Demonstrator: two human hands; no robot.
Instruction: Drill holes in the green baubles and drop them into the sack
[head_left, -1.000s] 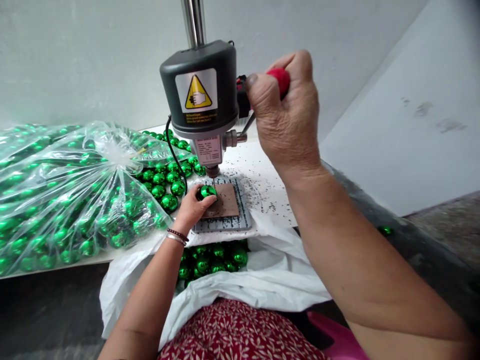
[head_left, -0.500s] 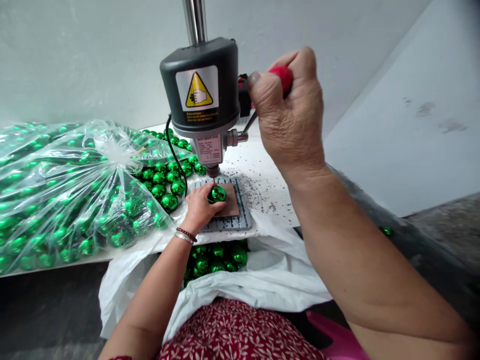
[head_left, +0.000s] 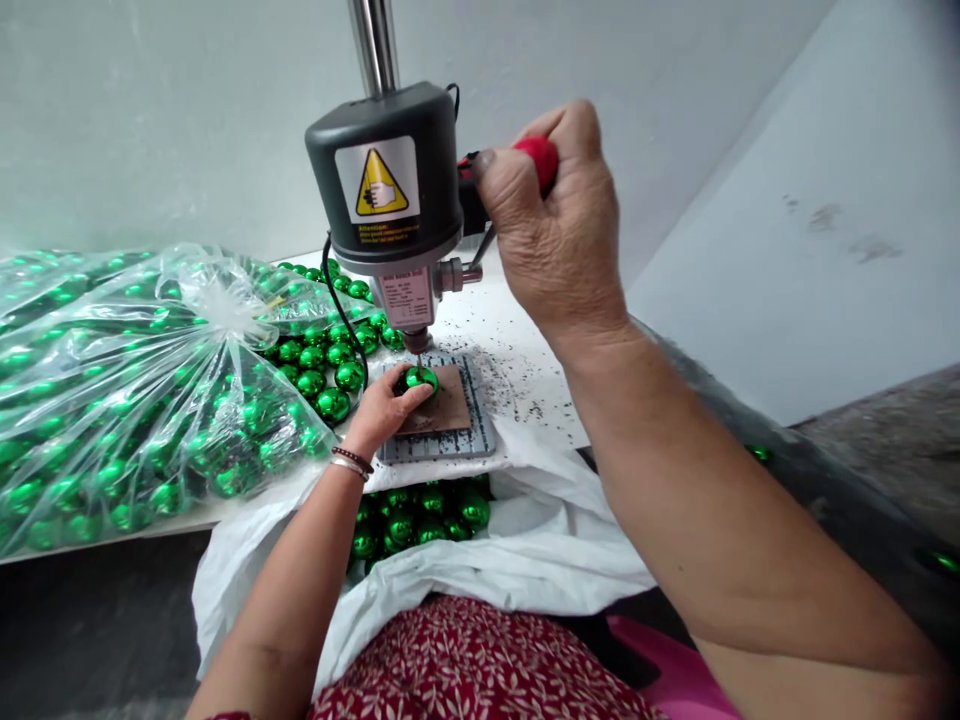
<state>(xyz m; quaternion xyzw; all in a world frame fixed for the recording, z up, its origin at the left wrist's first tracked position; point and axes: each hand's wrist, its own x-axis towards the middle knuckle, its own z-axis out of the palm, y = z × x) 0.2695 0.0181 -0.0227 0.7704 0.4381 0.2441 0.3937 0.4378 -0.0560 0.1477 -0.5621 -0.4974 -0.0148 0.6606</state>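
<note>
A small bench drill (head_left: 386, 180) with a black housing and a hand-warning sticker stands before me. Its bit points down at a shiny green ball (head_left: 422, 381), and the tip appears to meet the ball's top. My left hand (head_left: 385, 405) is closed around the ball's left side, thumb in front, holding it on a brown board (head_left: 450, 405). That board lies on the grey drill base (head_left: 480, 440). Up at the right of the housing, my right hand (head_left: 562, 220) is wrapped round the red knob (head_left: 541, 165) of the drill's lever.
A tied clear plastic bag (head_left: 150, 400) full of green balls fills the table's left. Loose green balls (head_left: 311, 384) lie between bag and drill. Dark shavings dot the white tabletop (head_left: 517, 370). Below the edge, a white sack (head_left: 555, 570) holds more balls. The wall stands close behind.
The whole view has shifted slightly, so the drill and hands sit further left. My left hand and the ball have moved a little left over the board. Both grips are kept.
</note>
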